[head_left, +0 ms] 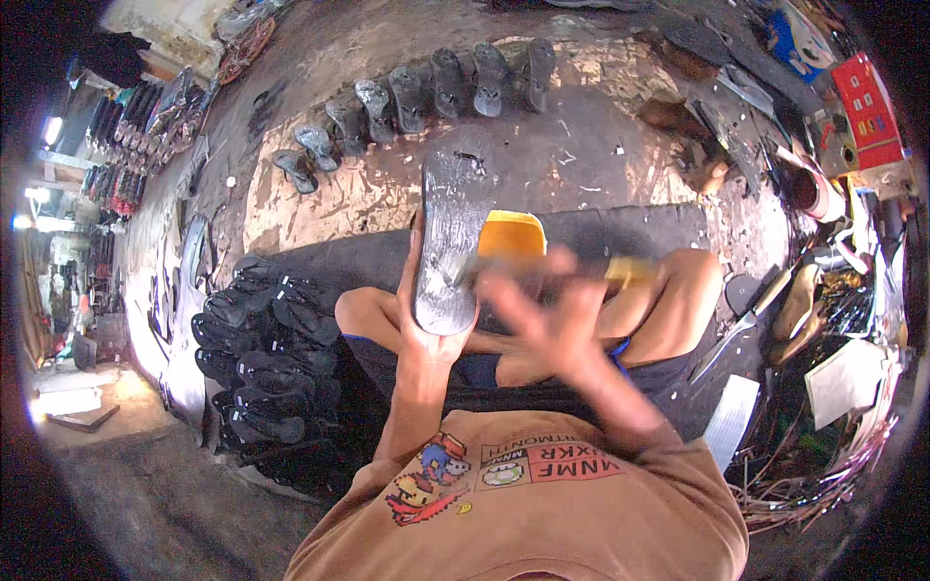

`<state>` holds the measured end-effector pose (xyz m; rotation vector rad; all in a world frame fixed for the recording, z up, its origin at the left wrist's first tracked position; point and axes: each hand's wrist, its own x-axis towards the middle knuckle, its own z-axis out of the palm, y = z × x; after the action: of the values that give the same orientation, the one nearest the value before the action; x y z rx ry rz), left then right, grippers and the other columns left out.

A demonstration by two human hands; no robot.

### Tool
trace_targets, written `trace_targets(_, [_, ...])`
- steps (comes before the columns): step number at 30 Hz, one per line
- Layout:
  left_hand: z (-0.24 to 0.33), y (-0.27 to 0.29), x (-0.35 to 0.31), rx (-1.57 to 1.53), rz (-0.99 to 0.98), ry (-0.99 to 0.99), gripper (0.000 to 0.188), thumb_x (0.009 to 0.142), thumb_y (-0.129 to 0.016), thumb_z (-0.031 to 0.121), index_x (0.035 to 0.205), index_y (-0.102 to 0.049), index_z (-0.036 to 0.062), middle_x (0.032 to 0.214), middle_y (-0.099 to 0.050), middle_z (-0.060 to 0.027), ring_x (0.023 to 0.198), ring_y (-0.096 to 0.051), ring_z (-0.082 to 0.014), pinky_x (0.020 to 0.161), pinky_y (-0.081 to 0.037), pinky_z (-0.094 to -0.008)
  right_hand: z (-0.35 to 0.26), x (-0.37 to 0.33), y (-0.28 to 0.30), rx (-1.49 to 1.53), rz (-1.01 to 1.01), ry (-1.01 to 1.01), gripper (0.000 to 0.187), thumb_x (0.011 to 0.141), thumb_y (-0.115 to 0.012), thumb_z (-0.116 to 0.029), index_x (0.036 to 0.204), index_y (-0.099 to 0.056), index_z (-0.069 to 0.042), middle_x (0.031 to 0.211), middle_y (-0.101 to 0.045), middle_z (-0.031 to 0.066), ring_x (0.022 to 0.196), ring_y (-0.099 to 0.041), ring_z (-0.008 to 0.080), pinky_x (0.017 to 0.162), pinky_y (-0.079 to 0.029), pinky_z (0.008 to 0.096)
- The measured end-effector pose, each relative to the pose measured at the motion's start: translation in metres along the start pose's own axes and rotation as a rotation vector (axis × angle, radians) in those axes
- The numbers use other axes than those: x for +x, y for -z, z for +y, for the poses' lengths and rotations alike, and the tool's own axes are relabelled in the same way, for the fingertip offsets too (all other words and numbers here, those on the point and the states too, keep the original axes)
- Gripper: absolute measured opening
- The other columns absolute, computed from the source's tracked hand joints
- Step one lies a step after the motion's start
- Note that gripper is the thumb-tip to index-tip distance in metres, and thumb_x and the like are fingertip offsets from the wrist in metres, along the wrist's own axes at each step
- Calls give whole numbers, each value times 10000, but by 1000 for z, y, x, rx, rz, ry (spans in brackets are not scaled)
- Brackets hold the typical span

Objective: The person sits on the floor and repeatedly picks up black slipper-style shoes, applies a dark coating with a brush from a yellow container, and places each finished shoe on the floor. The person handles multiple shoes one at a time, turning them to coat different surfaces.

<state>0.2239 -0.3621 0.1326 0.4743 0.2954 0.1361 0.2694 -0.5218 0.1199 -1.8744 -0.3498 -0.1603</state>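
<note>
My left hand [434, 347] is closed round the heel end of a black sandal sole [451, 228], holding it upright with its face toward me. Wet, streaky shine covers much of that face, brightest near the heel. Smeared by motion, my right hand [554, 315] grips a long thin brush [630, 271] with a yellowish end. The brush's other end meets the sole's right edge near the heel; its tip is too blurred to make out. Just behind, a yellow container [513, 232] stands between the sole and my right hand, its lower part hidden.
A row of dark soles [407, 102] curves across the floor ahead. Black sandals [262, 358] are piled at my left. On my right lie a knife [727, 344], a white sheet [731, 423] and scrap strips [823, 494]. A red box [867, 111] stands far right.
</note>
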Motion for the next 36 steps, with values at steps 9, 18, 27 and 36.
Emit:
trace_targets(9, [-12, 31, 14, 321, -139, 33, 594, 1125, -480, 418, 1637, -369, 139, 1467, -607, -103, 1246, -661, -232, 982, -592, -407, -35, 3, 17, 160, -237, 275, 192, 882, -852, -193, 998, -802, -47, 910, -780, 108, 816, -750, 217, 747, -571, 351])
trace_targets(18, [3, -31, 139, 658, -215, -74, 580, 1074, -551, 308, 1547, -480, -20, 1372, -677, -131, 1145, -675, -156, 878, -563, -283, 129, 111, 100, -26, 558, -309, 419, 834, -908, -290, 1065, -771, 32, 935, -802, 124, 832, -736, 164, 782, -585, 339])
trace_targets(27, [-195, 14, 558, 699, 123, 64, 36, 847, -724, 10, 870, -726, 37, 877, -724, -102, 791, -689, -274, 743, -586, -482, 168, 99, 104, 84, 662, -395, 299, 877, -877, -149, 1043, -741, 59, 965, -771, 89, 873, -698, 155, 828, -557, 316])
trace_targets(36, [-167, 7, 399, 1232, -43, -598, 318, 952, -695, 170, 1190, -726, -39, 1070, -778, -230, 968, -775, -323, 873, -604, -405, 174, 85, 107, -90, 446, -553, 536, 1095, -574, -351, 1419, -590, 76, 1378, -621, 204, 1256, -563, 284, 1101, -441, 385])
